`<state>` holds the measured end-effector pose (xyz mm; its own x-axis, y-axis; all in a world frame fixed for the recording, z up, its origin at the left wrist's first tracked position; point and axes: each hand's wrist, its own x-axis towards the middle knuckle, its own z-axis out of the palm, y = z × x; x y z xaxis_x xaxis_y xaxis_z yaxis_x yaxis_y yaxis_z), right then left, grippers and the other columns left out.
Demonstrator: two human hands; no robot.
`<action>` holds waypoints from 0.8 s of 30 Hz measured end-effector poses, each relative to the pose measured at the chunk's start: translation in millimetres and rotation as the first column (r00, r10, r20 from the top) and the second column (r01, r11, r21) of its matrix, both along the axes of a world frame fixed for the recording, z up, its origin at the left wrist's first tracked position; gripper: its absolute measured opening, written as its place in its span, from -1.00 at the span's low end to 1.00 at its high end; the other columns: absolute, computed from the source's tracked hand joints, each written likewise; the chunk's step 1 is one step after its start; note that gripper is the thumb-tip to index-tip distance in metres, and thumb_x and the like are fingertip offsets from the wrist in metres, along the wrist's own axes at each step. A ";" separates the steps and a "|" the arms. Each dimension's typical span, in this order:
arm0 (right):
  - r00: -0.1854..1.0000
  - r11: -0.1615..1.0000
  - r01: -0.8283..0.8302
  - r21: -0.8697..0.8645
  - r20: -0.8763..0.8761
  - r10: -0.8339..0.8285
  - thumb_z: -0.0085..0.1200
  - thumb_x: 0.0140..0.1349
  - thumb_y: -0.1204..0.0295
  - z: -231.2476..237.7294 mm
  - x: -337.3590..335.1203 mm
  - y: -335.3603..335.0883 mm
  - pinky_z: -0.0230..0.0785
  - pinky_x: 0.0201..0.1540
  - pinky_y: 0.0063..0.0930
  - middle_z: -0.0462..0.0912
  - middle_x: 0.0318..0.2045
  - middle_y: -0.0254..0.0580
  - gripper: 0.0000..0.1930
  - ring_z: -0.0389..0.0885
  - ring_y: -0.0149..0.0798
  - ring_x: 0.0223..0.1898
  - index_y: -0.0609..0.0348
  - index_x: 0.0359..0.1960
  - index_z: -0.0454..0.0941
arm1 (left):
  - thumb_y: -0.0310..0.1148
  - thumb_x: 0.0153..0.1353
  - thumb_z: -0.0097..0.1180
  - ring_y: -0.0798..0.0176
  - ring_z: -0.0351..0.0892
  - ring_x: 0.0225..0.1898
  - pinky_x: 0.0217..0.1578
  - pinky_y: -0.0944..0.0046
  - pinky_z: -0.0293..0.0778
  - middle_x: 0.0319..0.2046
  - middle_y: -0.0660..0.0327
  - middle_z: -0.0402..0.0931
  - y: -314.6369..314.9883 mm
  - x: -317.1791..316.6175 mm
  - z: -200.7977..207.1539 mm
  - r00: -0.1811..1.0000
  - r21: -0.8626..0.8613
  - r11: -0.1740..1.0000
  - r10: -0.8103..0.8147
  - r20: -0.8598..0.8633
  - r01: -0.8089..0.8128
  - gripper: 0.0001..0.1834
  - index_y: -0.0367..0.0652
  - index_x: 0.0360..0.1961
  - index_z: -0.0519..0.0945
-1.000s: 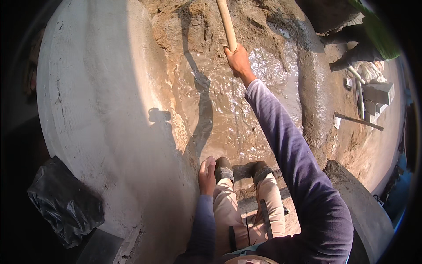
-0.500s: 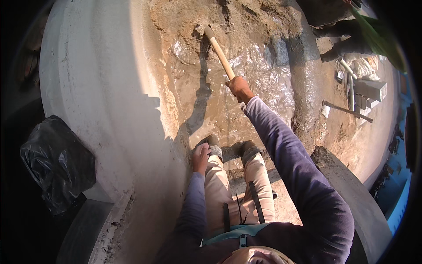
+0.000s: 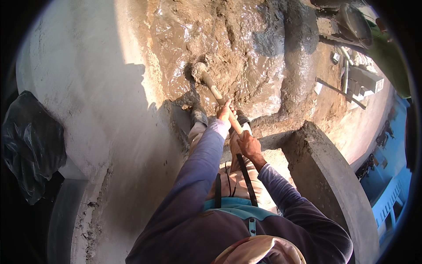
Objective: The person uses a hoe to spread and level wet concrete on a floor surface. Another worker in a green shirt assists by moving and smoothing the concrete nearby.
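**Wooden handle point(image 3: 215, 93) gripped at two spots, muddy head point(image 3: 200, 68) in the wet mix point(image 3: 268, 94)**

The left hand point(image 3: 225, 112) has its fingers clamped around the wooden handle partway along, nearer the muddy head; the right hand point(image 3: 251, 146) has its fingers clamped close to the end by the person's body. That spacing probably serves leverage: the forward grip guides and bears the weight, the rear one steadies and turns. The handle slants from the body up toward the left edge of the wet mix, where its head sits coated; the coating hides the head's exact shape.

The boots point(image 3: 199, 117) stand at the near edge of the mix, either side of the handle, likely for a firm stance close to the load. A concrete surface point(image 3: 83, 101) borders the left edge. Beyond the right edge, grey blocks point(image 3: 365, 80) lie on the ground, seemingly kept out of the wet.
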<state>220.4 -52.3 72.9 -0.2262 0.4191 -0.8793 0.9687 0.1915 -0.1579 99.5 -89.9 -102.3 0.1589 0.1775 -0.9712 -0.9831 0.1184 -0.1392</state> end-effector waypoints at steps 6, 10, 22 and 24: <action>0.978 0.992 0.129 0.013 -0.166 -0.125 0.23 0.25 0.14 -11.4 35.9 -16.9 0.50 -0.16 0.10 0.67 -0.33 0.29 -0.59 0.67 0.35 -0.22 0.23 -0.12 0.47 | -0.19 0.27 0.37 0.41 0.35 -0.74 -0.72 0.29 0.31 -0.67 0.43 0.36 10.6 17.4 41.2 0.990 0.007 0.997 0.080 -0.113 -0.080 -0.79 0.04 -0.33 0.56; 0.816 0.938 0.298 0.179 -0.557 -0.154 0.28 0.21 0.34 -31.2 -72.8 26.8 0.50 -0.29 0.06 0.65 -0.45 0.23 -0.61 0.68 0.32 -0.33 0.16 -0.04 0.39 | -0.22 0.38 0.26 0.38 0.58 -0.48 -0.42 0.33 0.52 -0.48 0.33 0.56 79.0 -116.4 110.8 0.868 0.344 0.930 0.060 -0.493 0.131 -0.75 -0.17 -0.08 0.62; 0.489 0.807 0.525 0.271 -0.872 -0.025 0.20 0.31 0.26 -40.9 -551.4 327.7 0.55 -0.15 0.00 0.71 -0.34 0.24 -0.63 0.72 0.32 -0.21 0.32 -0.04 0.47 | -0.35 0.52 -0.05 0.11 0.55 0.20 0.28 0.19 0.39 0.13 -0.04 0.57 2.2 -253.9 181.3 0.421 0.053 0.974 -0.046 -0.906 0.221 -0.61 -0.38 0.25 0.44; 0.588 0.840 0.451 0.301 -0.808 -0.027 0.22 0.30 0.24 -115.0 -566.9 328.6 0.56 -0.18 -0.06 0.72 -0.34 0.20 -0.61 0.74 0.19 -0.26 0.31 -0.03 0.51 | -0.12 0.51 -0.03 0.05 0.60 0.16 0.17 0.08 0.46 0.13 -0.01 0.60 -51.0 -214.4 126.2 0.446 -0.070 0.964 -0.183 -0.876 0.258 -0.52 -0.29 0.23 0.49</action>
